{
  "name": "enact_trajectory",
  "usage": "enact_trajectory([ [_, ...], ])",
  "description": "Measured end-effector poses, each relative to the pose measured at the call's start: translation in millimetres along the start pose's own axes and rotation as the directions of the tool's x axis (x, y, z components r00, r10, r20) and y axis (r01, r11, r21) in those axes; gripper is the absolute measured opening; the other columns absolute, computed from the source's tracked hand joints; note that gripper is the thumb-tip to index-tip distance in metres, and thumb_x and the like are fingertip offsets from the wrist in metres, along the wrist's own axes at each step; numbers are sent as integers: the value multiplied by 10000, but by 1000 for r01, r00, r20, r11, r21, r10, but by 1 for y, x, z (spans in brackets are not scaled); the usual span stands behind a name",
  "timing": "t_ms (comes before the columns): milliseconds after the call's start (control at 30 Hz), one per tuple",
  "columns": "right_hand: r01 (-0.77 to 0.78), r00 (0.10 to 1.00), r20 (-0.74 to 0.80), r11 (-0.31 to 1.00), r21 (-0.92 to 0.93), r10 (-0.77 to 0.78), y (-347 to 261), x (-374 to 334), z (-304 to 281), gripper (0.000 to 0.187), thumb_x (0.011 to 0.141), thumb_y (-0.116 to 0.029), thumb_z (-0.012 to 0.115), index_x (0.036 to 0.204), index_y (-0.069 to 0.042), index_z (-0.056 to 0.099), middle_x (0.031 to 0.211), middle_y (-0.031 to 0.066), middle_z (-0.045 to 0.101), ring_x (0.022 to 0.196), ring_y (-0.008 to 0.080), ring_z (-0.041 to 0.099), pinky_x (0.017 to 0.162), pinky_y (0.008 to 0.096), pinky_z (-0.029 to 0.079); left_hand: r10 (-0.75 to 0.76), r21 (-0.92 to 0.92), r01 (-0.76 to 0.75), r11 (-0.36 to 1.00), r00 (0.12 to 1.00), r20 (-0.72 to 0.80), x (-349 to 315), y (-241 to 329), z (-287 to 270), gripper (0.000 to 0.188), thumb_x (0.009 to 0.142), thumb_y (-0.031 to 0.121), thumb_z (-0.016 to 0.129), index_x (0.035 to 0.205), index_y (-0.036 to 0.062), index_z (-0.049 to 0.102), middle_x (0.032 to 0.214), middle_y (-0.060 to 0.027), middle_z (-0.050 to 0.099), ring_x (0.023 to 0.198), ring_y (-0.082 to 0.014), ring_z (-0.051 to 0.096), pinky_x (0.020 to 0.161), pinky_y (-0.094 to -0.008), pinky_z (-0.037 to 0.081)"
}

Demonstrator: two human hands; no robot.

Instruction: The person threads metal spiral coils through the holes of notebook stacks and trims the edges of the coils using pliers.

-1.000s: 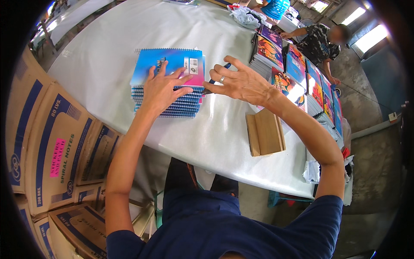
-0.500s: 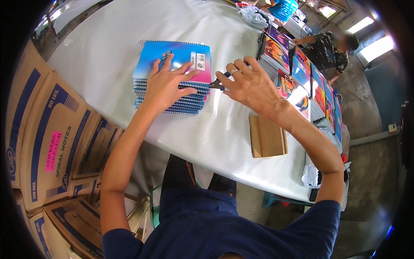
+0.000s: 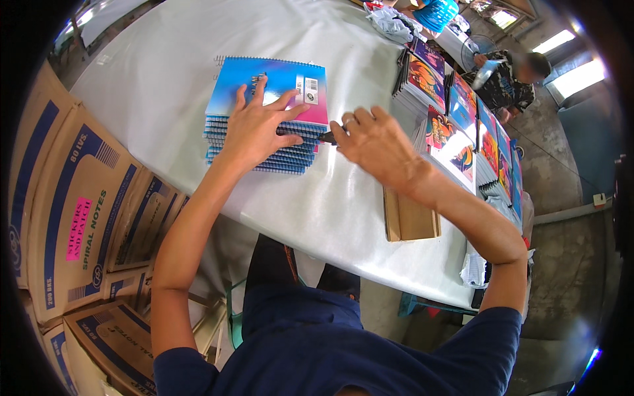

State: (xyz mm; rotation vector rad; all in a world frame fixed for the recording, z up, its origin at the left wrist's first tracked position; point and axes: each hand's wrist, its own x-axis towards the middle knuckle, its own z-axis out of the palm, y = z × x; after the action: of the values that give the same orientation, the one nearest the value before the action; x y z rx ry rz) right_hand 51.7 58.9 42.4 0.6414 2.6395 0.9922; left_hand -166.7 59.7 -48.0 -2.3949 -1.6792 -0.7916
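Observation:
A stack of spiral notebooks with blue and pink covers lies on the table in front of me, its wire coils showing along the near side. My left hand rests on the top notebook with its fingers spread. The left thumb reaches down against the coils. At the stack's right corner, my right hand is closed round a pair of dark pliers. The jaws point at the end of a coil. My fingers hide most of the handles.
A folded brown cardboard piece lies under my right forearm. Stacks of colourful notebooks line the table's right side. A person stands beyond them. Cardboard boxes are piled at my left. A grey plastic bag sits at the far edge.
My right hand has turned and closed tighter on the pliers, and it is blurred now. The left hand has stayed on the stack. The person at the right has lifted something pale.

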Motion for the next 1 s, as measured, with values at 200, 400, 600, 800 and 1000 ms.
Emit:
enact_trajectory([
  [200,266,903,-340,963,-37,-262,24,-6,13,330,802,-125,647,1132,-122,644,1027,-9,594,1059,156,534,974,364,394,-5,-34,5,999,1000,-5,-1,1,1,622,692,419,798,1280,316,623,1393,66,535,1391,-355,339,1135,-573,217],
  [400,107,987,-121,994,29,-103,1,-7,21,209,779,-110,653,987,-130,673,1035,-19,603,1050,136,539,950,320,418,15,-70,-15,997,1000,-2,0,-1,4,636,682,406,804,1283,305,621,1378,62,541,1389,-357,340,1132,-581,222],
  [600,3,1000,-5,995,102,-3,-6,1,0,237,761,-103,670,997,-119,674,1034,3,612,1061,150,539,959,324,408,42,46,-38,998,995,-89,-9,5,5,670,662,391,819,1292,299,612,1420,22,483,1404,-376,291,1108,-618,226],
  [800,324,885,-339,945,-46,-320,12,3,21,274,817,-132,647,1090,-132,666,1038,30,571,1016,170,544,959,368,430,18,48,-16,999,999,-33,-13,7,6,702,680,400,802,1338,323,573,1506,27,391,1442,-345,212,1131,-609,190],
  [1000,83,991,-109,995,61,-77,-18,-2,27,166,749,-111,681,914,-100,695,1007,-12,628,1020,142,565,966,323,416,38,28,-38,999,999,-17,-11,3,12,724,668,399,806,1345,314,566,1509,37,386,1433,-362,226,1130,-608,196],
])
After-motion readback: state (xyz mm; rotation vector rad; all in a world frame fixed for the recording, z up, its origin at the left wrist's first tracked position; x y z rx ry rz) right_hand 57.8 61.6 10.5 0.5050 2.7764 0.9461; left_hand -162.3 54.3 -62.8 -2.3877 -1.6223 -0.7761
